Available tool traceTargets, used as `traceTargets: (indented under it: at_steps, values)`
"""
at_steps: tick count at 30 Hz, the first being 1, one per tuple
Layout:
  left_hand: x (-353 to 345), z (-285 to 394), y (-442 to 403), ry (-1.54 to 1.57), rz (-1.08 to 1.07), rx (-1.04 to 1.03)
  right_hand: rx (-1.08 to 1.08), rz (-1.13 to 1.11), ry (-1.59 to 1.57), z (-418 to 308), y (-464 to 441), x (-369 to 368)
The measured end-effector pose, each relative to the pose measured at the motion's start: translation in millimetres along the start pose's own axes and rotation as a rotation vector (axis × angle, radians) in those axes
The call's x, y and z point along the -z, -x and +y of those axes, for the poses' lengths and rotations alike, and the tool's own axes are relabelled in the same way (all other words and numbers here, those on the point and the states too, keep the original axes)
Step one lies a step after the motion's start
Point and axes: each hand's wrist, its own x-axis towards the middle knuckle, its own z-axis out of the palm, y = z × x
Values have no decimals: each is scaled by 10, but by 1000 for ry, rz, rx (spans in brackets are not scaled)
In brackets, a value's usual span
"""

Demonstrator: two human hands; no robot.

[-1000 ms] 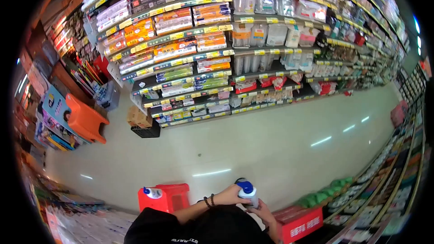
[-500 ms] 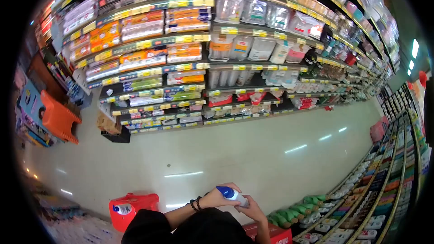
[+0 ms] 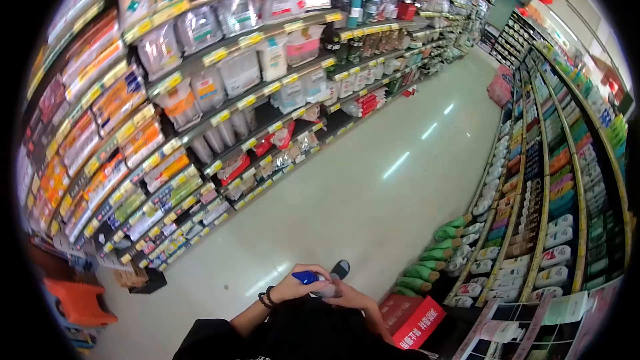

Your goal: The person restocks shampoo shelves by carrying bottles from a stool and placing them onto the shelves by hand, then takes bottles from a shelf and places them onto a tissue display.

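A bottle with a blue cap is held between both hands in front of the black shirt. My left hand, with dark beads round its wrist, wraps the capped end. The fingers of my right hand are closed round the paler lower end. Much of the bottle is covered by the fingers, and its label cannot be read.
Packed shelves run along the left. Shelves of bottles line the right, with green bottles at their foot. A red box is right of my hands. An orange stool stands far left; tiled floor lies ahead.
The view has swung right along the aisle. The red stool with a bottle on it has left view. Both hands still hold the blue-capped bottle, now tilted further over. A sandalled foot shows beside them.
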Motion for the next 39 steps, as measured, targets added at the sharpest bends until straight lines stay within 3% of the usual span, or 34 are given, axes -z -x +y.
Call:
traceTargets:
  at_steps: [4, 9, 11, 14, 16, 18, 20, 23, 26, 27, 30, 32, 33, 36, 39]
  values:
    - [-23, 92, -603, 44, -105, 37, -29, -34, 186, -267, -25, 630]
    - [-157, 290, -1511, -43, -288, -25, -115, -11, 40, -329, -27, 1396]
    - [-273, 402, -1907, -96, -365, -26, -6, 43, -8, -239, -11, 1661]
    - [-524, 560, -2493, -232, -479, -189, 114, 79, -114, 18, 43, 2015]
    - [-745, 644, -2836, -273, -542, -211, 273, 181, 1, 13, 160, 2245]
    - [-929, 641, -3132, -238, -638, -146, 197, 181, 28, -54, 301, 2466]
    - [-1119, 633, -3364, -203, -650, -132, 260, 297, 33, -146, 446, 2621]
    - [-1405, 656, -3625, -186, -626, -151, 49, 349, -66, -134, 678, 2859]
    - [-1587, 566, -3870, -178, -677, -194, 151, 528, -24, -3, 816, 2961]
    - [-1662, 511, -3947, -143, -681, -199, 91, 508, -8, 67, 871, 3031]
    - [-1849, 249, -4139, -91, -677, -165, 250, 622, -116, 352, 866, 3105]
    - [-2004, 179, -4323, -130, -687, -208, 267, 653, -114, 113, 1057, 3248]
    - [-2077, 187, -4433, -123, -696, -225, 389, 727, -119, -232, 1163, 3350]
    - [-2268, 159, -4785, -117, -724, -245, 330, 727, -125, -529, 1383, 3698]
    - [-2462, 68, -5216, -83, -724, -235, 204, 819, -210, -370, 1432, 4020]
